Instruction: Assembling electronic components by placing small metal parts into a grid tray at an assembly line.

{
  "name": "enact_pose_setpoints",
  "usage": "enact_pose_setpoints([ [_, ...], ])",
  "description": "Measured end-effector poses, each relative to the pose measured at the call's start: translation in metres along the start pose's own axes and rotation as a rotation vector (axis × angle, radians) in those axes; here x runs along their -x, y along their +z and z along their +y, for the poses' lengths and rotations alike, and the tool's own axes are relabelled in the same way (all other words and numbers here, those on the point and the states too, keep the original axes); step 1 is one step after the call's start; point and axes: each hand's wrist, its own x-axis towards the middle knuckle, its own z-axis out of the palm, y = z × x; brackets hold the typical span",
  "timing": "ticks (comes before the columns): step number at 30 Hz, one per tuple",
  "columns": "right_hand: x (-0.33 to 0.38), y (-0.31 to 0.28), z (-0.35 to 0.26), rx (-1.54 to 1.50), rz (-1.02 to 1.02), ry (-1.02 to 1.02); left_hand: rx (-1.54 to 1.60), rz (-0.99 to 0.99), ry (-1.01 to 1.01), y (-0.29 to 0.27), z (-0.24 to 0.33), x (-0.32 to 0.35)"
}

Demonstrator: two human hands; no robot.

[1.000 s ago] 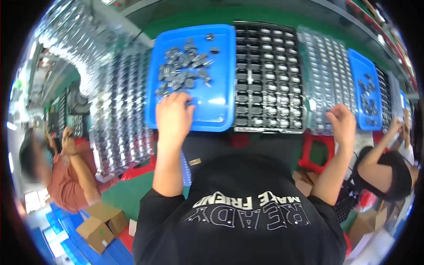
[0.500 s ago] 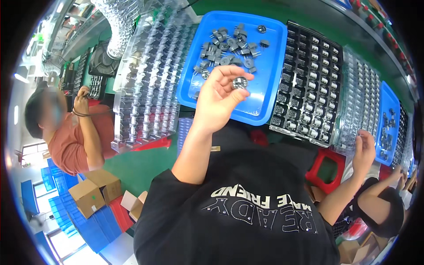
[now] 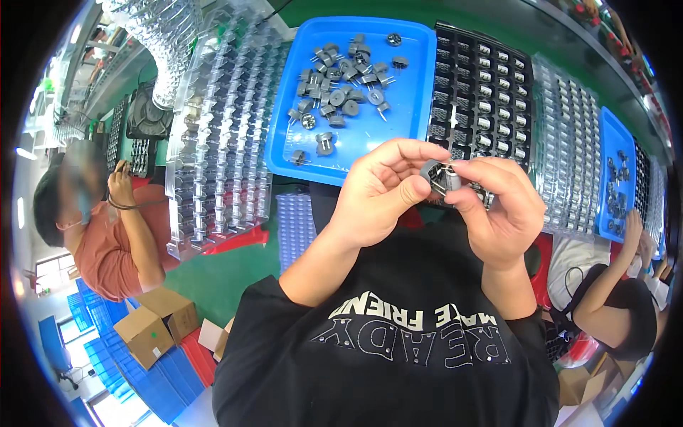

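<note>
My left hand [image 3: 380, 191] pinches a grey round component with metal pins [image 3: 431, 171] between thumb and fingers, just in front of the blue tray [image 3: 398, 146]. Facing it, my right hand [image 3: 504, 203] is closed in a pinch at the pin side, thumb and forefinger almost meeting the left fingertips. What sits between the right fingertips is small and shiny, too hidden to name. In the tray lies a loose heap of similar grey pinned components [image 3: 348, 89], with a few set apart near its near-left corner.
Right of the blue tray stands a black tray [image 3: 466, 85] with rows of small silvery parts. Clear plastic trays [image 3: 228, 121] are stacked at left, more [image 3: 569, 135] at right. Co-workers sit on both sides, one in a rust-coloured shirt [image 3: 117, 238]. Cardboard boxes [image 3: 153, 324] lie lower left.
My right hand has come in from the far right to meet the left. My left hand has moved right and down, off the blue tray, with the grey component. The view has shifted.
</note>
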Motion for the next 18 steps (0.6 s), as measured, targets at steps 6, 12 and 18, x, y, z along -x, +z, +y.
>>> enact_pose_setpoints([
  [6, -0.002, 0.005, -0.001, 0.082, -0.033, -0.080, -0.037, 0.022, 0.021, -0.006, 0.000, 0.003],
  [12, -0.003, 0.013, -0.003, 0.121, 0.009, -0.128, -0.100, 0.040, 0.037, -0.005, 0.005, 0.005],
  [18, 0.001, 0.009, -0.005, 0.182, -0.054, -0.099, -0.166, 0.040, -0.007, -0.009, 0.008, 0.005],
])
